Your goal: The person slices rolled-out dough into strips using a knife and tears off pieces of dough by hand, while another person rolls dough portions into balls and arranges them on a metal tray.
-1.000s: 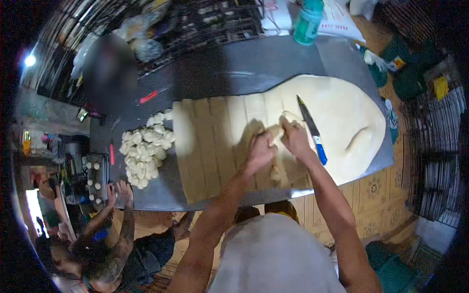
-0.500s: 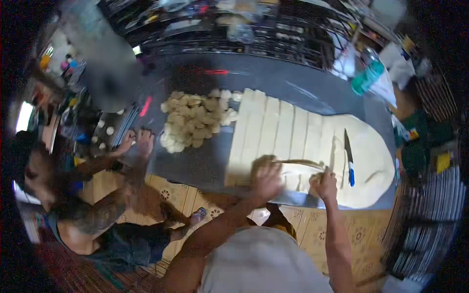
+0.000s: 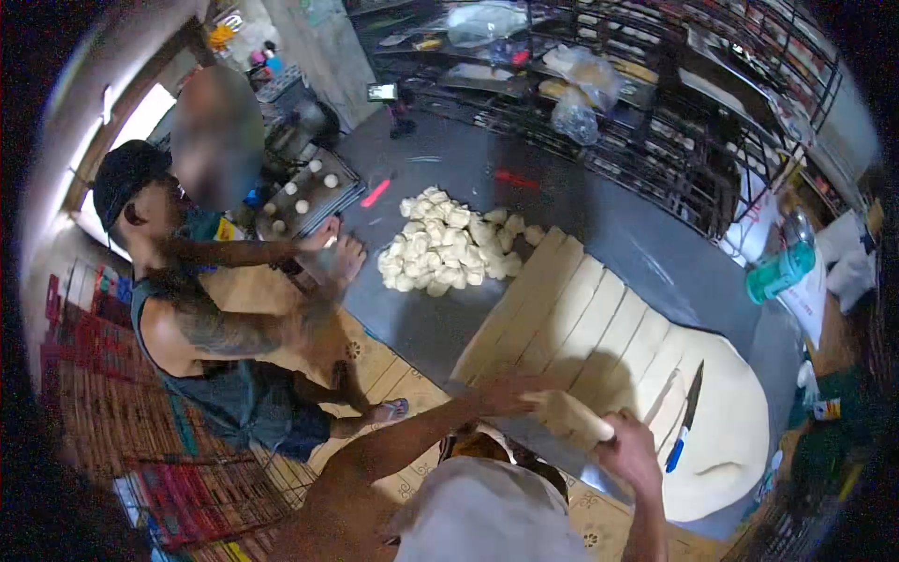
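Observation:
A large flat sheet of dough (image 3: 726, 436) lies on the dark table, its left part cut into long strips. My right hand (image 3: 629, 451) is closed on the right end of a thick piece of dough (image 3: 573, 418) near the table's front edge. My left hand (image 3: 510, 395) is at the left end of that piece; its fingers are blurred and partly hidden. On the sheet, right of my hands, rests a knife (image 3: 688, 417) with a blue and white handle. A heap of small dough pieces (image 3: 445, 244) sits beyond the strips' left side.
At the left a co-worker in a black cap (image 3: 131, 183) has both hands at the table edge, beside a tray with dough balls (image 3: 323, 192). Dark racks (image 3: 646, 122) stand behind the table (image 3: 623, 220). A green bottle (image 3: 782, 273) is at the right.
The view has swung left, bringing the co-worker further in. My hands have moved from over the strips to the front edge, with the dough piece now between them. The knife still lies on the sheet.

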`<state>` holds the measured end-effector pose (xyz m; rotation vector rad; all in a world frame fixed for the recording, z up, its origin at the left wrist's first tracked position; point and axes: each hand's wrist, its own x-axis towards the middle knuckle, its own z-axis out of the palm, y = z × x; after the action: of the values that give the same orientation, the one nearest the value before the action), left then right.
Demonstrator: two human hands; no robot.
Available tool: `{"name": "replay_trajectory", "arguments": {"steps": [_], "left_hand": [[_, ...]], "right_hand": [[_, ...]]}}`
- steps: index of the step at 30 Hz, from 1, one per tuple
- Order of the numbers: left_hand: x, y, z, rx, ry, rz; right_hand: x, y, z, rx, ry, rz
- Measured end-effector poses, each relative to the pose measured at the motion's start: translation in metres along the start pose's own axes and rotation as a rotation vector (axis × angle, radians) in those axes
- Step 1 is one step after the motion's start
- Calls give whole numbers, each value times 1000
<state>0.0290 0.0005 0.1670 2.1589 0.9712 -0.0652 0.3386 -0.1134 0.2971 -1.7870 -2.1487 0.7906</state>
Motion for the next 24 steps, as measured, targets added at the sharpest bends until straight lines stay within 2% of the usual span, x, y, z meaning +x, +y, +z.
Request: {"name": "replay_trajectory", "arguments": {"steps": [2,4,5,7,8,11,12,14,15,17,19,20,22,23,24], "left_hand": [[-29,-9,19,224,142,-6],[-20,-57,90,-270,495,86],[-28,-41,89,-260,516,77],[-45,-10,89,284,795,-71],[-41,-14,91,276,800,-76],[-19,-43,90,-553,678,-75],[-21,-24,53,-829,623,-67],[-27,3,-33,195,306,-169],[-9,-27,-20,182,302,-174],[54,-92,14,718,837,-153],[62,-79,-9,560,987,-272],[60,-87,5,553,1000,-264],[47,-90,38,-32,784,-335],[29,-84,51,-31,799,-320],[2,-81,67,178,825,-184]], "right_hand": [[28,46,15,-36,-27,-19],[54,78,74,-691,67,-95],[67,83,77,-693,77,-117],[69,64,129,-507,155,-205],[75,45,148,-417,186,-240],[100,-2,200,-147,289,-348],[111,-31,175,-59,316,-389],[143,-87,123,-481,-136,-118],[152,-80,135,-484,-150,-118],[179,-42,168,-654,354,-173],[189,-41,186,-711,565,-29],[186,-31,202,-725,572,-29],[168,-15,220,-713,425,-136],[158,-21,212,-514,157,-46],[145,-32,197,-308,-111,41]]}}
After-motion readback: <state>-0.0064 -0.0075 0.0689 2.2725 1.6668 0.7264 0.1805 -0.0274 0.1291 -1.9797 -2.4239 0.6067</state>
